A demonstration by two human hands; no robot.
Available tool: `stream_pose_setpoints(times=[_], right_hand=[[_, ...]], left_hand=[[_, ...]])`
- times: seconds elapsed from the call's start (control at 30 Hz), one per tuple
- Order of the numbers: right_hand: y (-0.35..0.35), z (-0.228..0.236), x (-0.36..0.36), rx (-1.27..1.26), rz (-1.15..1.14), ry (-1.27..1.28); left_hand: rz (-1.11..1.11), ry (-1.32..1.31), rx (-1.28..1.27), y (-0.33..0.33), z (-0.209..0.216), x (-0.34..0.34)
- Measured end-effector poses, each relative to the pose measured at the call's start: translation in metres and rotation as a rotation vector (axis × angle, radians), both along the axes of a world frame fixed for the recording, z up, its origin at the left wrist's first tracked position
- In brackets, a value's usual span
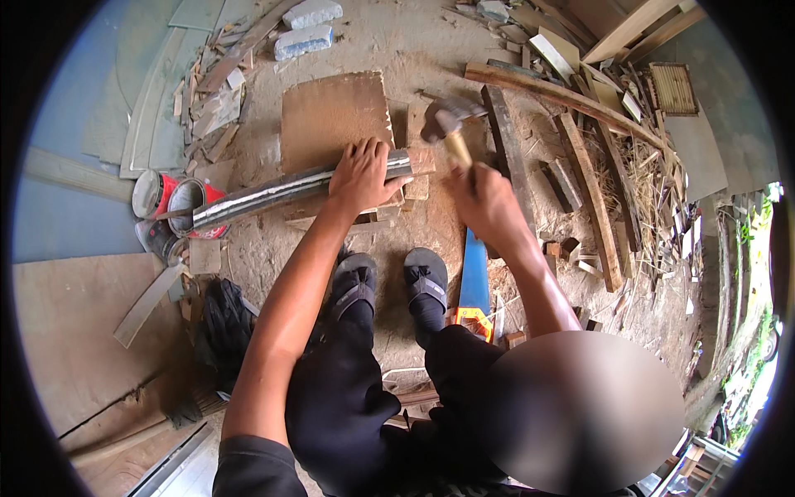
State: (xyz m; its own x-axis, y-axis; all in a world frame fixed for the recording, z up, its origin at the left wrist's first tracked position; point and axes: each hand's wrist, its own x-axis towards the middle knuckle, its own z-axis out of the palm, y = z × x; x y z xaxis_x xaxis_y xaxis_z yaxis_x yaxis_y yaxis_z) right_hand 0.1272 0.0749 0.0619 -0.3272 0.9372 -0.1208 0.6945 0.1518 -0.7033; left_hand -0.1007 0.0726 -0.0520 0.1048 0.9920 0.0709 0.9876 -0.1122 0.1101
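Note:
My right hand is closed around the wooden handle of a hammer, its metal head raised and smeared by motion. To the left, my left hand wraps over a long dark wooden strip with a white streak along it, close to its right end. That end lies over a small wooden support, beside a brown board on the ground. Below my right hand, a handsaw with a blue blade and orange handle lies between my right foot and forearm.
Red buckets stand under the strip's left end. Long timber beams and scrap wood fill the right side. White-blue blocks lie at the far end. A black plastic bag sits at the left near a leaning plywood sheet.

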Motion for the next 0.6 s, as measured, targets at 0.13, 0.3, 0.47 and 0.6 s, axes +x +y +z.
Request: stream_pose_setpoints(times=[0.13,0.3,0.47,0.6], right_hand=[[-0.012,-0.037,-0.004,0.104,-0.006,-0.051],[0.011,-0.02,0.009,-0.05,0.049,-0.058],[-0.01,-0.016,-0.005,0.068,-0.084,0.194],[0.008,-0.037,0.002,-0.132,0.076,-0.041]], left_hand=[[-0.023,0.049,0.106,0.0,-0.004,-0.004],[-0.029,-0.036,0.195,0.005,-0.011,-0.003],[-0.024,0.018,0.096,-0.001,-0.004,-0.006],[-0.017,0.058,0.158,0.005,-0.018,-0.005]])
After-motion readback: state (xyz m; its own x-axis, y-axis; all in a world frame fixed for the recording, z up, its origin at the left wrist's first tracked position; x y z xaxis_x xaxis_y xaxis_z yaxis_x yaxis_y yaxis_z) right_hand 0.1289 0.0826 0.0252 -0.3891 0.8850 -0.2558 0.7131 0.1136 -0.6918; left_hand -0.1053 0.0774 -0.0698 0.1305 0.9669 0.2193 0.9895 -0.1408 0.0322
